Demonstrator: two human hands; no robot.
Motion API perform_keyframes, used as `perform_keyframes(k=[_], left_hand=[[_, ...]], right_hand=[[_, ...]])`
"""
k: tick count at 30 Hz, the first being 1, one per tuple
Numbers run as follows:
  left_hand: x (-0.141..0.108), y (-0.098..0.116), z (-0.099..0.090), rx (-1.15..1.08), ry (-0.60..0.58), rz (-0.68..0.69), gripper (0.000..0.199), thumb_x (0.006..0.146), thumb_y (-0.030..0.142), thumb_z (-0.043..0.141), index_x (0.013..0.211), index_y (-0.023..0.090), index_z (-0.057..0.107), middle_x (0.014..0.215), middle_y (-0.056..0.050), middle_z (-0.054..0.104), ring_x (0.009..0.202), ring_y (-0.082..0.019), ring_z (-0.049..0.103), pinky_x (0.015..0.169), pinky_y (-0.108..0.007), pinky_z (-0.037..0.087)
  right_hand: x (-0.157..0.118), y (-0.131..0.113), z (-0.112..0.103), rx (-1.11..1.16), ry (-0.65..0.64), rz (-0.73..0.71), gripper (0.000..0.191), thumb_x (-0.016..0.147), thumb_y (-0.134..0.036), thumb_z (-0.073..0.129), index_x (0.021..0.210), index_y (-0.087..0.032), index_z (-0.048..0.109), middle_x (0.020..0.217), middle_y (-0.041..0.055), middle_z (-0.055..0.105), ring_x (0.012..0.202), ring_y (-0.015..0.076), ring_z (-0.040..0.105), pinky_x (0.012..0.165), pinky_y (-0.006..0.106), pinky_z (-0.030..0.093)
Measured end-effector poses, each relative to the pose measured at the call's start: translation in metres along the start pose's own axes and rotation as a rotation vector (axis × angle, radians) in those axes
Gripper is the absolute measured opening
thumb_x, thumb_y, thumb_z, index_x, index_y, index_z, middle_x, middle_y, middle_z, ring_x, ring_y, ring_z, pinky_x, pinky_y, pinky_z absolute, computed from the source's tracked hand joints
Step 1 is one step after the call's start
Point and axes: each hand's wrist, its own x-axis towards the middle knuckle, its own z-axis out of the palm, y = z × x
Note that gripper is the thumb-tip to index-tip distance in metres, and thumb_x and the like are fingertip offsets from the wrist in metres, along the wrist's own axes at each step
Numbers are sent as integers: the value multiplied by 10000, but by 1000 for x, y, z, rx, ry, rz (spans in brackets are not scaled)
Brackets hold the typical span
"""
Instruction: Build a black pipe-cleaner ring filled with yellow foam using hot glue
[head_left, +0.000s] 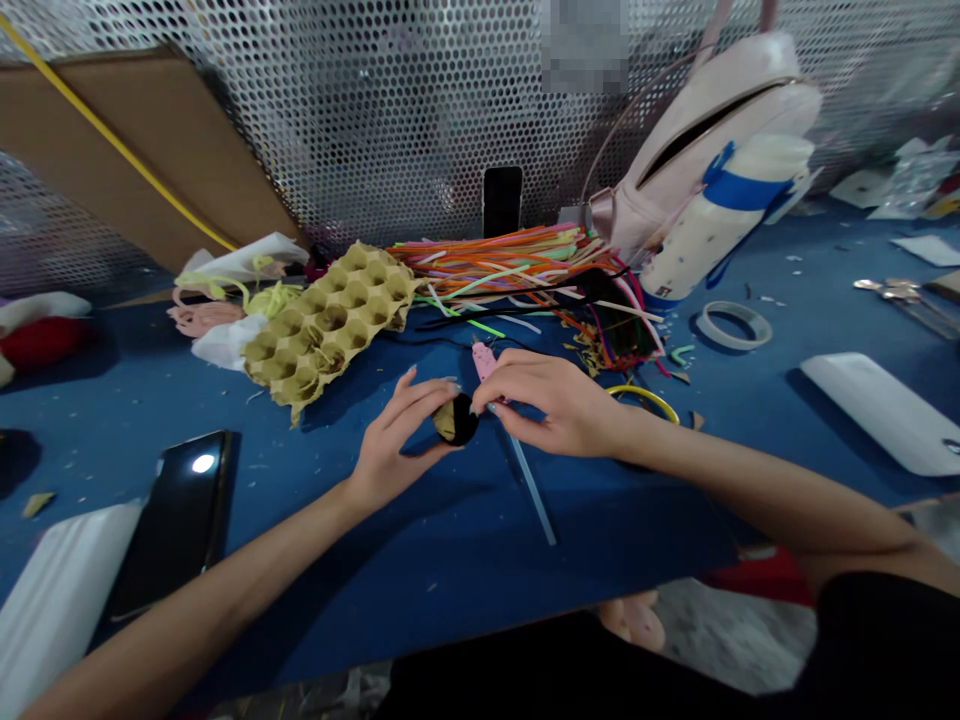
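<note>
A small round cup (445, 423), tan on one side and covered in fuzzy black on the other, is between my hands above the table. My left hand (394, 440) grips it with the thumb below and the fingers above. At its right edge, the fingertips of my right hand (551, 400) are pinched together against the black part; whether they hold a separate strip is hidden. Just behind my right hand lies a pink glue gun (484, 360), partly covered by the fingers. A clear glue stick (534, 492) extends toward me from under that hand.
A torn egg carton (330, 322) lies behind my left hand, beside a pile of coloured pipe cleaners (502, 262). Rightward are a yellow ring (646, 398), a tape roll (733, 326), a bottle (712, 230) and a white case (885, 412). A phone (176, 520) lies left.
</note>
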Motion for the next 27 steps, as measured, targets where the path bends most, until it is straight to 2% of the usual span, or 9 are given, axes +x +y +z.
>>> perform_keyframes(k=[27], left_hand=[[0,0,0,9,-5,7,664,858,208,848,1459,236,567,1318,-123,746,1252,-266,730,1244,-616,442]], right_hand=[[0,1,0,-7,8,-3,167,1034,-144,507,1085,-187,660,948,55,717,924,180,612,835,324,509]])
